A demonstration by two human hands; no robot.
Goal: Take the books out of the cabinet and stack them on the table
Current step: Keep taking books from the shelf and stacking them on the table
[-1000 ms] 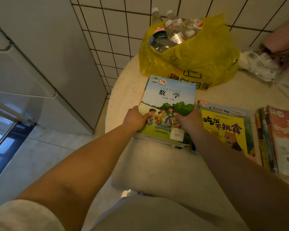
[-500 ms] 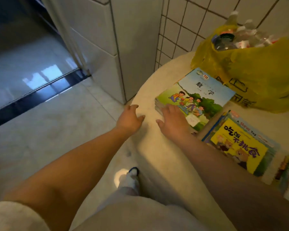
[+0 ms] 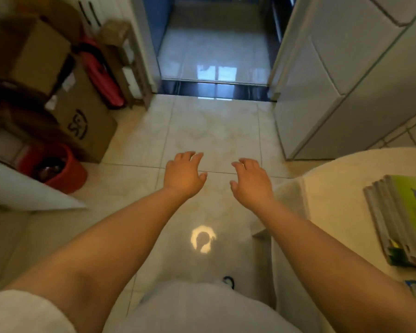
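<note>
Since both palms hold nothing, the left hand (image 3: 184, 175) and right hand (image 3: 251, 182) hover spread over the floor, apparently free for another load, with the stacked books (image 3: 399, 219) on the table (image 3: 332, 188) right of the right hand.

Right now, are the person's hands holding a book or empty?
Empty. The left hand and right hand hang over the floor, fingers loosely spread; the book stack lies on the table.

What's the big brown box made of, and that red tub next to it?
The brown box looks like cardboard: matte, with creased edges and a printed logo. The red tub seems to be plastic, judging by its smooth, evenly coloured wall, though the picture is blurry.
</note>
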